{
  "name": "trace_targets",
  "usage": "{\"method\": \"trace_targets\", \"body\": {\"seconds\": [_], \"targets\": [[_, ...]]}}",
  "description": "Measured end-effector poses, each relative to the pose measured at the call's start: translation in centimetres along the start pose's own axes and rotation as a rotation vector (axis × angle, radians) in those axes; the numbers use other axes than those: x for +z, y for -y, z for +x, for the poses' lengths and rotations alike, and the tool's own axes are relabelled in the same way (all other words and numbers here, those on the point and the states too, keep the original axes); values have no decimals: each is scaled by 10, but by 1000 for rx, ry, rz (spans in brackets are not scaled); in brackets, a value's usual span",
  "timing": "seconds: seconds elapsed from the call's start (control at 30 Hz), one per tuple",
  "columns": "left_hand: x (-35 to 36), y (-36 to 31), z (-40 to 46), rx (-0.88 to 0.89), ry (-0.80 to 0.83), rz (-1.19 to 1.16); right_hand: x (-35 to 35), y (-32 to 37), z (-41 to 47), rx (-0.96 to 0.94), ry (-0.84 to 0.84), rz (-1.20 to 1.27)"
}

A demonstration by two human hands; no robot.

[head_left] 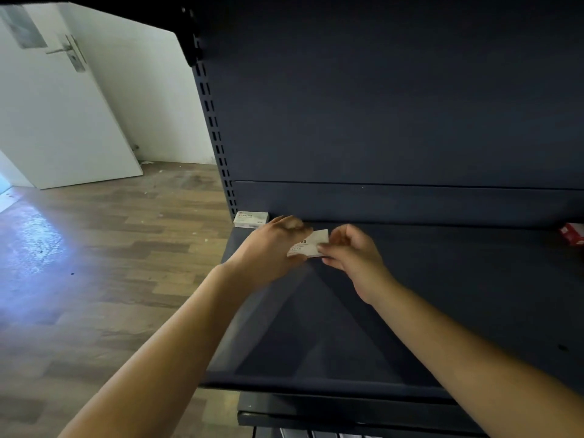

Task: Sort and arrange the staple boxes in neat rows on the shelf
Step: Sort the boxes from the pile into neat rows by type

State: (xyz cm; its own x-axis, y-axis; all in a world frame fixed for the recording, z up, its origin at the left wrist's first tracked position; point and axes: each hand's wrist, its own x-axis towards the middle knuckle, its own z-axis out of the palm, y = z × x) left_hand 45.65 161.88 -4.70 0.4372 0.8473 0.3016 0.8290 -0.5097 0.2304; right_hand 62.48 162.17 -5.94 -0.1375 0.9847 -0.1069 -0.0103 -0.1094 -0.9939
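A white staple box (311, 243) with dark lettering is held above the dark blue shelf (442, 295), near its back left. My left hand (271, 248) grips its left end and my right hand (350, 251) pinches its right end. Another white staple box (251, 219) lies flat in the shelf's back left corner, just left of my left hand. A red box (573, 233) shows at the right edge of the shelf, partly cut off by the frame.
The shelf's dark back panel (379, 105) rises behind, with a slotted upright (218, 143) at its left. A lower shelf edge (347, 412) shows below. To the left are wooden floor (94, 263) and a white door (63, 115).
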Motion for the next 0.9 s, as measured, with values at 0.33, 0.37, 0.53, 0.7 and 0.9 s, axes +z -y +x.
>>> {"method": "trace_targets", "body": {"seconds": [0.33,0.37,0.53,0.7,0.9], "targets": [[18,108,-23,-341,255,64,29,-15,11,-389,271,-977],[20,112,-24,-337,239,57,31,-17,11,-398,302,-981],[28,124,-18,-355,153,91,36,-21,15,-407,355,-981],[29,116,-8,-388,290,200,38,-17,18,-410,305,-910],[29,118,-10,-407,149,57,36,-16,21,-395,258,-836]]}}
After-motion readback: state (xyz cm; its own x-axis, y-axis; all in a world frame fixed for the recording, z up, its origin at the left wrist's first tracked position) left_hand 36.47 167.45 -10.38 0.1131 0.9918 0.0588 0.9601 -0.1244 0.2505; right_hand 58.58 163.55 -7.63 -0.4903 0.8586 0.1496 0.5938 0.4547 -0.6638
